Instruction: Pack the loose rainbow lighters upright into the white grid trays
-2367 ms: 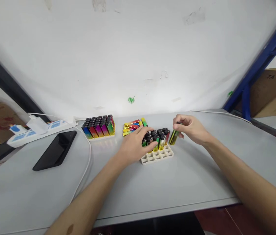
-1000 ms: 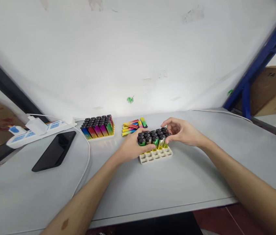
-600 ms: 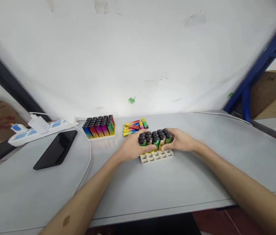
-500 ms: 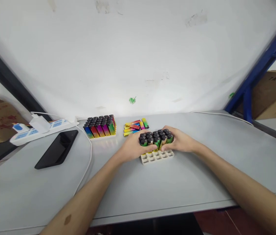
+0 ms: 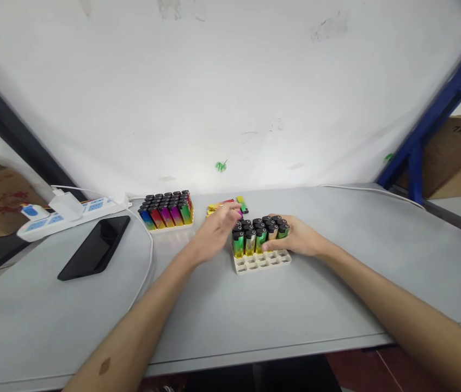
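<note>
Several lighters [image 5: 260, 238] with black tops and green, gold or orange bodies stand upright in a cream tray [image 5: 263, 262]. The tray's front rows of slots hold no lighters. My right hand [image 5: 297, 235] is wrapped round the right side of this group, its thumb across the front row. Left of the tray, my left hand [image 5: 216, 231] hovers apart from the lighters, fingers loosely bent and holding nothing that I can see. Behind it lies a pile of loose, bright lighters [image 5: 243, 205], partly hidden by the hand.
A second tray of upright lighters [image 5: 168, 211] stands at the back left. Farther left are a black phone [image 5: 94, 247], a white power strip [image 5: 71, 218] with plugs, and a white cable [image 5: 151, 261] across the table. A wall rises behind.
My left hand has let go of the lighters' left side and moved a little left and up. My right hand stays on the group, and the front-left lighters now show fully.
</note>
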Demonstrator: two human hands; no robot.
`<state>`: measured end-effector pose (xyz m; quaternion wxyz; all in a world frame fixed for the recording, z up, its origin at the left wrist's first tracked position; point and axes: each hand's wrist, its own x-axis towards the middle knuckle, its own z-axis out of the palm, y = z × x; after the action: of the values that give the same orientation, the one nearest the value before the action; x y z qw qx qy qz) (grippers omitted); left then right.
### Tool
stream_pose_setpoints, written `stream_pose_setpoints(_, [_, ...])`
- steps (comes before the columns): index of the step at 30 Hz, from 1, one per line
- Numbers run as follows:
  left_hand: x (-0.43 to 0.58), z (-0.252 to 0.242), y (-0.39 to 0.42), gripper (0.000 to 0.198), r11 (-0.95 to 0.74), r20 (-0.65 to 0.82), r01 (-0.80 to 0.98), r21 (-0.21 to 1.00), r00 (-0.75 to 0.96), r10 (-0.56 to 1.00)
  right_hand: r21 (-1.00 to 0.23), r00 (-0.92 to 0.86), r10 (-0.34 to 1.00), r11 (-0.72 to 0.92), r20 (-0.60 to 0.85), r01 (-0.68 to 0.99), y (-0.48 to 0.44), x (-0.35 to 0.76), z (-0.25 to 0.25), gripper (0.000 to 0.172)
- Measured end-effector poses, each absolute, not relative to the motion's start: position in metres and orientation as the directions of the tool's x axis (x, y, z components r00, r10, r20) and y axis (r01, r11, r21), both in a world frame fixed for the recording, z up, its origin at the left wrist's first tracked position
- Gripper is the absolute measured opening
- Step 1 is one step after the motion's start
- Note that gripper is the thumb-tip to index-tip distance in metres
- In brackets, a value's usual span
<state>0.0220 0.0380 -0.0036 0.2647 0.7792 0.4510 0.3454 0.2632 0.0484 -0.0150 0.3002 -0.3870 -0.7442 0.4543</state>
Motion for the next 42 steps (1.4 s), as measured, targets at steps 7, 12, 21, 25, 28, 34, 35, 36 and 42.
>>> stream_pose_setpoints(7, [0.01, -0.032, 0.066, 0.047, -0.464, 0.368, 0.847, 0.261, 0.357, 0.859, -0.894, -0.524, 0.847, 0.304, 0.095, 0.33, 0.045, 0.26, -0.011, 0.042])
stream_pose_setpoints(12, [0.013, -0.037, 0.069, 0.052, -0.392, 0.347, 0.912, 0.123, 0.331, 0.878, -0.884, -0.528, 0.843, 0.324, 0.107, 0.338, 0.044, 0.26, -0.01, 0.041])
stream_pose_setpoints(21, [0.005, -0.039, 0.072, 0.034, -0.424, 0.427, 0.905, 0.036, 0.37, 0.825, -0.831, -0.522, 0.843, 0.38, 0.131, 0.406, 0.045, 0.264, -0.01, 0.044])
stream_pose_setpoints(25, [0.006, -0.033, 0.07, 0.027, -0.438, 0.44, 0.898, 0.051, 0.374, 0.817, -0.92, -0.579, 0.803, 0.322, 0.141, 0.223, 0.05, 0.268, -0.014, 0.065])
stream_pose_setpoints(28, [0.01, -0.027, 0.066, 0.03, -0.441, 0.474, 0.894, 0.078, 0.356, 0.805, -0.982, -0.524, 0.839, 0.188, 0.144, 0.031, 0.056, 0.27, -0.019, 0.08])
stream_pose_setpoints(34, [0.023, -0.024, 0.057, 0.049, -0.563, 0.435, 0.79, 0.243, 0.429, 0.791, -0.95, -0.204, 0.967, 0.2, 0.152, 0.239, 0.07, 0.269, -0.029, 0.051])
stream_pose_setpoints(35, [0.024, -0.025, 0.057, 0.052, -0.591, 0.433, 0.756, 0.282, 0.449, 0.782, -0.943, -0.221, 0.961, 0.222, 0.168, 0.248, 0.072, 0.268, -0.031, 0.046])
stream_pose_setpoints(36, [0.025, -0.027, 0.057, 0.053, -0.61, 0.437, 0.727, 0.314, 0.46, 0.773, -0.94, -0.248, 0.951, 0.243, 0.183, 0.239, 0.074, 0.267, -0.032, 0.041])
stream_pose_setpoints(42, [0.025, -0.032, 0.063, 0.049, -0.636, 0.456, 0.66, 0.399, 0.459, 0.763, -0.958, -0.358, 0.917, 0.244, 0.177, 0.149, 0.077, 0.264, -0.032, 0.038])
